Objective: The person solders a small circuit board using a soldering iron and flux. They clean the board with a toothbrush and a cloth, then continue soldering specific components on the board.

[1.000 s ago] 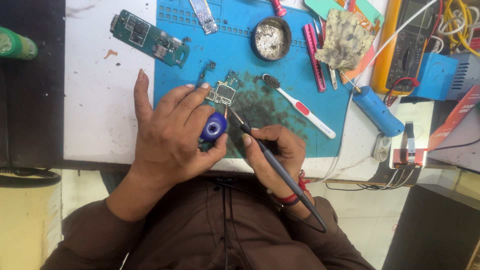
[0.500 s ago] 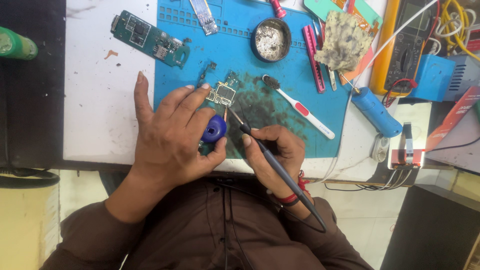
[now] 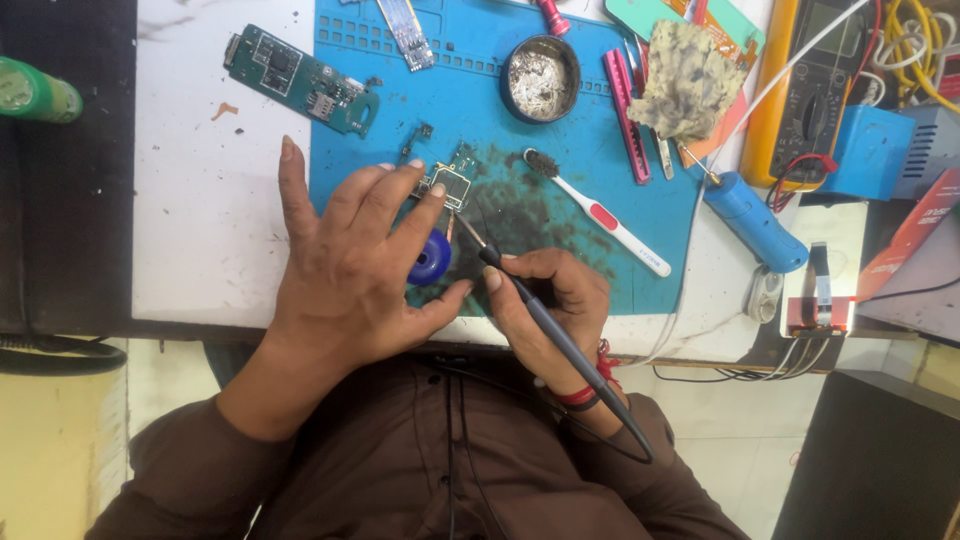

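Fingertips of the left hand, spread apart, pin a small circuit board onto the blue mat. Right hand fingers clamp a soldering iron, tip just beside the board. A blue spool sits under the left hand's fingers.

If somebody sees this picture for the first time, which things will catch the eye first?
First the two hands at the centre: the left hand rests fingertips on a small circuit board, and the right hand holds a soldering iron like a pen, its tip beside that board. Under them lies a blue work mat, darkly stained, with a white toothbrush on it.
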